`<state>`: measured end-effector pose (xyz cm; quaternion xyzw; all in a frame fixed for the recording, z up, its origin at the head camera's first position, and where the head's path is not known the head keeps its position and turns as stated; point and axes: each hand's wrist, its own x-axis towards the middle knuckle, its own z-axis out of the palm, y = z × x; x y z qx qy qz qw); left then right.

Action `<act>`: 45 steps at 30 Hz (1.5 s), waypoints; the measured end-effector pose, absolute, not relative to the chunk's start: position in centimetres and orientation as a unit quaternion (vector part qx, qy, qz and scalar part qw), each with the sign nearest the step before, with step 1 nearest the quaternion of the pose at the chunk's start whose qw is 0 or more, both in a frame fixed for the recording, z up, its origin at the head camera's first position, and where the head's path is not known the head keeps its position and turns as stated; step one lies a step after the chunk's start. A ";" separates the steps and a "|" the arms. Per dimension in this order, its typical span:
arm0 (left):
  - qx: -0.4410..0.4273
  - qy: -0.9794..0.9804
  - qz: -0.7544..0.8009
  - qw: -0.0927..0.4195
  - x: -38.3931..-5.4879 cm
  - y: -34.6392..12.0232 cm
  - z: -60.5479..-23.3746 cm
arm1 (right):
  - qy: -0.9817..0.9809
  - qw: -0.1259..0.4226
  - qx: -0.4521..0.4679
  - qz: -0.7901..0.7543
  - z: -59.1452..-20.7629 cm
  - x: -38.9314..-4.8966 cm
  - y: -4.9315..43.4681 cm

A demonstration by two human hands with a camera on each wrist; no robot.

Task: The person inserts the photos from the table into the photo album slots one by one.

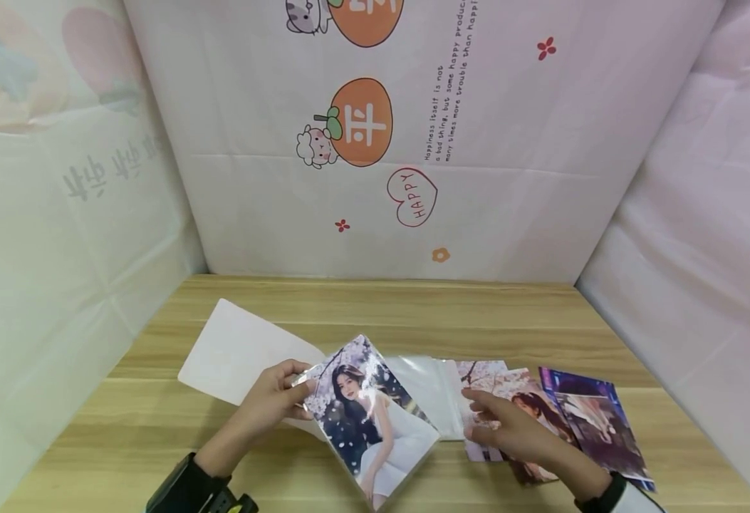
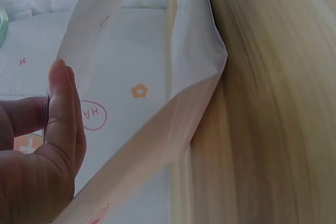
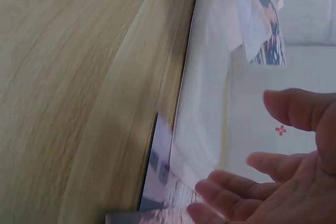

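Note:
My left hand [image 1: 278,392] pinches a glossy photo print [image 1: 390,434] by its left edge, thumb on the front. The print shows a seated person in white under blossoms, tilted above the table. Behind it lies an open white album; its cover [image 1: 240,345] spreads left and its clear plastic sleeve [image 1: 435,399] right, partly hidden by the print. My right hand [image 1: 509,424] hovers with fingers spread over several loose prints, holding nothing. In the right wrist view the right hand [image 3: 278,171] has its thumb apart from the fingers.
Pink blossom prints [image 1: 483,374] lie beside the sleeve, overlapping one another. Farther right is a dark purple print [image 1: 599,427]. White printed cloth [image 1: 253,214] walls the wooden table [image 1: 112,434] at the back and both sides.

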<state>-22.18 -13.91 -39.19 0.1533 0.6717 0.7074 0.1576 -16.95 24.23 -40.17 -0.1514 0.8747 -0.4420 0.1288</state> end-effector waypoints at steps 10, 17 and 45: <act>0.120 0.688 0.703 0.136 -21.8 -14.7 -39.6 | 0.949 0.102 -0.157 -0.255 -42.4 -16.3 25.3; 0.116 0.685 0.707 0.134 -21.7 -14.9 -39.8 | 0.959 0.112 -0.121 -0.229 -42.6 -16.3 24.9; -0.049 0.706 0.706 0.011 -21.4 -21.6 -40.4 | 0.961 0.094 -0.126 -0.226 -42.5 -16.2 25.1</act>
